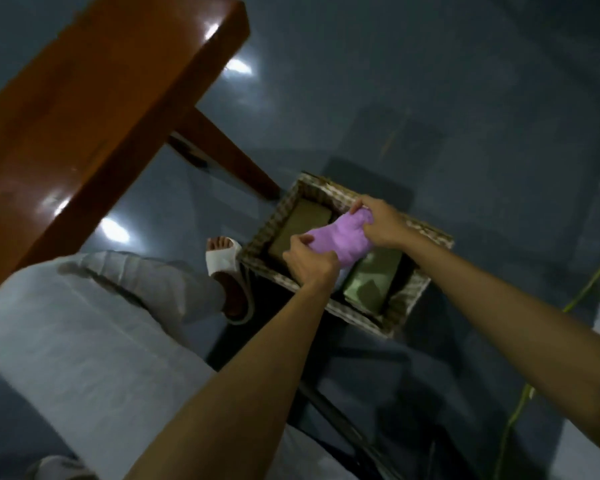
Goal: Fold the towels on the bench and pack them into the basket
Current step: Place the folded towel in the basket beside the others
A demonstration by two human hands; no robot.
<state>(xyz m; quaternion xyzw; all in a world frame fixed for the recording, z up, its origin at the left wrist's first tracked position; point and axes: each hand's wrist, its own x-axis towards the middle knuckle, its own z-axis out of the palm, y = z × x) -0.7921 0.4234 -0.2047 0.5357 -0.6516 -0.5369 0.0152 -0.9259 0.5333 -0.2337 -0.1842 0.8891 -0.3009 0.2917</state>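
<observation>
Fingers (pixel 302 240) of left hand (pixel 310 263) and right hand (pixel 380 221) grip the purple towel (pixel 340 239), half hiding folded towels (pixel 302 223) in the basket (pixel 361 315).

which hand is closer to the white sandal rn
Left. The left hand grips the purple towel at the side of the basket beside the white sandal; the right hand grips the towel's other end, toward the far rim, farther from the sandal.

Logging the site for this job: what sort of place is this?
Likely a room in a home: a polished wooden bench on a glossy dark floor, and a woven basket of folded towels beside it.
</observation>
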